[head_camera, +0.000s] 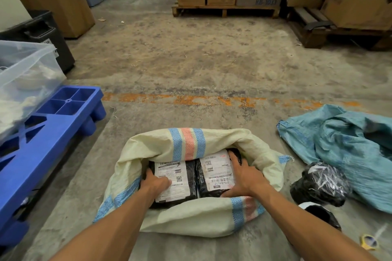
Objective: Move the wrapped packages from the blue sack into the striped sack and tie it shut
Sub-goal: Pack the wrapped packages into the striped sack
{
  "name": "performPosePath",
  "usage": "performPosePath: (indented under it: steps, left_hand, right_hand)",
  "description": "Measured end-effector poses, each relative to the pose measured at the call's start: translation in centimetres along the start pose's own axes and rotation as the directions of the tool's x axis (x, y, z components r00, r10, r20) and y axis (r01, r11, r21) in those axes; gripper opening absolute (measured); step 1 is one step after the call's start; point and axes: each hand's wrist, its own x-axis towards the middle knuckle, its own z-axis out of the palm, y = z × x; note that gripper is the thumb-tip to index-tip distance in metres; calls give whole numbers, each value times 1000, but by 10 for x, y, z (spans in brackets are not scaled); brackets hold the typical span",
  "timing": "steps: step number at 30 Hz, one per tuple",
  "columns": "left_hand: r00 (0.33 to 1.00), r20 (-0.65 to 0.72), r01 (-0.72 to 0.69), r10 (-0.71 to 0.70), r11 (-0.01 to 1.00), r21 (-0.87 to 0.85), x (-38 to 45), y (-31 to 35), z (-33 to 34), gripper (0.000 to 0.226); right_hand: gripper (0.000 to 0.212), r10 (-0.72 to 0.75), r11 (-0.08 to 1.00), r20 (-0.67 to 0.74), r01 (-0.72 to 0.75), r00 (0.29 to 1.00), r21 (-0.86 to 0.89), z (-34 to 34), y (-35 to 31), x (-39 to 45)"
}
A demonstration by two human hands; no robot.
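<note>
inside the striped sack (pixel 191 218) on the floor, two labelled packages (pixel 216 172) lay side by side, the left hand (pixel 156 183) and right hand (pixel 244 174) spread flat on them, gripping nothing. two more packages (pixel 320 183) waited outside by the slumped blue sack (pixel 350 144); the tying was undone. whether the blue sack held more could not be told, and the nearest package was partly hidden by the right arm.

Both hands reach into the open striped sack (pixel 191 216) on the concrete floor (pixel 191 59). The left hand (pixel 156 183) lies flat on a labelled black package (pixel 172 184); the right hand (pixel 244 172) presses on the package beside it (pixel 214 172). To the right, the crumpled blue sack (pixel 343 146) lies with a black wrapped package (pixel 320 182) against it.
</note>
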Motion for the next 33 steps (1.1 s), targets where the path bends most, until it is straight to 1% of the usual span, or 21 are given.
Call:
performPosePath:
  steps: [4,7,9,10,11,12,13,14,15,16,18,19,21,22,24,25,27,28,29,31,33]
  left_hand:
    - [1000,1,26,-26,998,50,-4,0,5,120]
    - [1000,8,17,-18,996,92,-1,-1,7,115]
    - [999,-28,20,-16,985,171,-9,2,6,120]
    - [996,-88,16,6,969,247,-14,5,4,119]
    - [984,-168,3,57,940,341,-21,11,2,112]
    - [960,-247,-13,129,906,422,-25,18,0,99]
    - [930,-298,-60,214,891,451,-29,26,-1,81]
    - [907,-313,-140,281,904,405,-30,35,-1,62]
    - [897,-290,-245,332,922,299,-30,42,-1,47]
    - [893,-252,-333,371,925,183,-28,49,0,37]
    - [877,-165,-454,452,891,23,-21,56,4,39]
    - [860,-131,-503,493,863,-54,-18,57,5,48]
    - [819,-38,-570,572,804,-169,-12,57,5,77]
    - [807,-7,-586,590,800,-132,-6,53,7,89]
    - [832,40,-554,553,826,99,9,46,7,100]
    - [866,64,-498,496,842,209,15,43,8,100]
    - [910,85,-413,406,868,275,23,38,8,93]
    - [906,60,-418,419,865,277,25,35,8,87]
    - [894,19,-433,448,851,297,26,31,6,80]
    - [865,-64,-446,497,821,357,25,27,0,66]
    - [846,-44,-474,531,787,395,22,23,-3,68]
  right_hand:
    - [144,4,999,-52,-7,999,-48,3,-3,-4]
    - [141,30,999,-3,-30,1000,-33,0,-7,-5]
    - [136,52,992,47,-46,998,-122,-11,-14,-5]
    - [130,37,980,30,-30,999,-198,-19,-20,-6]
    - [117,-15,966,-19,10,1000,-259,-27,-26,-6]
    - [96,-108,958,-81,82,991,-276,-35,-33,-4]
    - [71,-214,952,-121,179,969,-248,-43,-40,-1]
    - [49,-307,942,-125,283,943,-178,-49,-46,2]
    - [34,-371,926,-83,363,925,-105,-54,-51,7]
    - [28,-415,909,-12,414,910,-56,-57,-55,14]
    - [30,-455,885,116,463,883,-47,-60,-62,28]
    - [36,-451,886,127,461,883,-59,-59,-65,36]
    - [49,-420,906,38,421,907,-34,-56,-70,53]
    - [54,-389,921,-19,389,921,13,-55,-72,59]
    - [62,-337,931,-76,345,938,120,-55,-78,71]
    - [63,-322,934,-52,327,945,144,-54,-79,75]
    - [58,-322,945,92,313,942,97,-51,-77,80]
    - [54,-336,942,160,330,928,62,-51,-74,80]
    - [51,-358,934,174,354,917,57,-50,-68,82]
    - [42,-404,909,42,396,914,128,-51,-54,83]
    - [34,-423,889,-103,434,900,144,-51,-37,81]
